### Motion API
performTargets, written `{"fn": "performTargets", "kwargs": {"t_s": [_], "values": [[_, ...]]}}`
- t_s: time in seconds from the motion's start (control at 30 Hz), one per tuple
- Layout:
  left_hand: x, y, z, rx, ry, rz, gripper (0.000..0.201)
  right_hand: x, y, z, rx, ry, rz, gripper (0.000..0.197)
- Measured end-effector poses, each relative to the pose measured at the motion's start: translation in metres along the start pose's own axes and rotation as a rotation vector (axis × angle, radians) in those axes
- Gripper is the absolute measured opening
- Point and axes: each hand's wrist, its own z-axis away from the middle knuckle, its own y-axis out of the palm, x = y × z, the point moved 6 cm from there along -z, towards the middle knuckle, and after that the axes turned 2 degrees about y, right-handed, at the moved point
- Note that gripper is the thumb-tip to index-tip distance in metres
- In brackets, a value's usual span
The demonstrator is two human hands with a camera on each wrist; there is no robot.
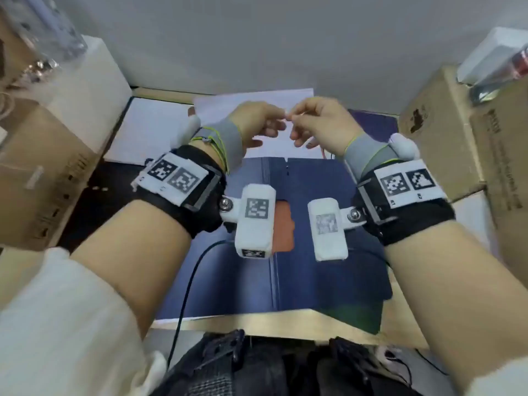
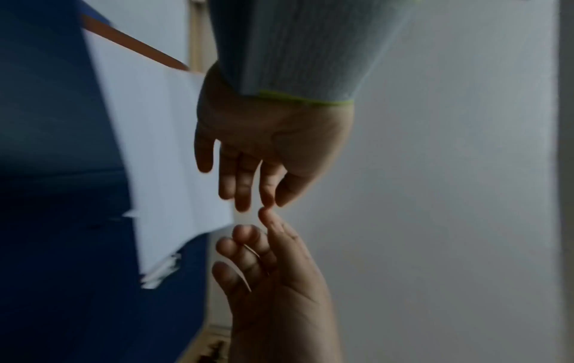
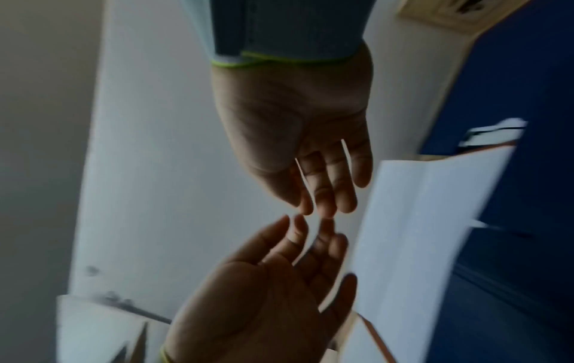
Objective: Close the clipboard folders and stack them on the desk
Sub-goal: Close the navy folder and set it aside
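Both your hands, left hand [image 1: 258, 121] and right hand [image 1: 320, 122], hover empty, fingers loose, fingertips nearly touching. Blue folder [image 1: 314, 281] lies open on the counter [image 1: 285, 320] right below your wrists, spine running away from you, either hand equally near.

My desk [image 1: 297, 317] carries an open blue folder [image 1: 314, 281], white paper [image 1: 148, 130] behind it, and cardboard boxes [image 1: 445, 132] at both sides.

left hand [image 1: 258, 121] and right hand [image 1: 318, 122] raised, loosely curled, fingertips meeting.
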Motion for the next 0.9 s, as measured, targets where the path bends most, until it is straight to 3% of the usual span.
{"fn": "performTargets", "kwargs": {"t_s": [0.03, 0.07, 0.17, 0.2, 0.27, 0.37, 0.47, 0.73, 0.9], "values": [[0.021, -0.001, -0.001, -0.033, -0.057, -0.078, 0.014, -0.016, 0.010, 0.003, 0.027, 0.046, 0.028, 0.016], [0.037, -0.004, -0.006, -0.083, -0.132, -0.234, 0.032, -0.028, 0.016, 0.005, 0.039, 0.088, 0.049, 0.014], [0.120, -0.010, -0.004, -0.152, -0.519, -0.698, 0.106, -0.093, 0.039, 0.010, 0.080, 0.202, 0.106, 0.021], [0.132, -0.013, 0.002, -0.171, -0.583, -0.761, 0.124, -0.105, 0.039, 0.014, 0.052, 0.225, 0.138, 0.025], [0.143, -0.011, 0.011, -0.195, -0.608, -0.800, 0.141, -0.128, 0.037, 0.018, -0.008, 0.296, 0.213, 0.037], [0.153, -0.004, 0.014, -0.188, -0.617, -0.786, 0.149, -0.152, 0.040, 0.029, 0.000, 0.412, 0.311, 0.064], [0.160, 0.011, 0.015, -0.174, -0.609, -0.780, 0.149, -0.169, 0.047, 0.039, 0.068, 0.445, 0.351, 0.078], [0.150, 0.026, 0.028, -0.193, -0.482, -0.874, 0.117, -0.176, 0.060, 0.053, 0.058, 0.412, 0.462, 0.096], [0.128, 0.000, 0.031, -0.162, -0.461, -0.711, 0.119, -0.146, 0.068, 0.052, 0.118, 0.333, 0.357, 0.095]]}}
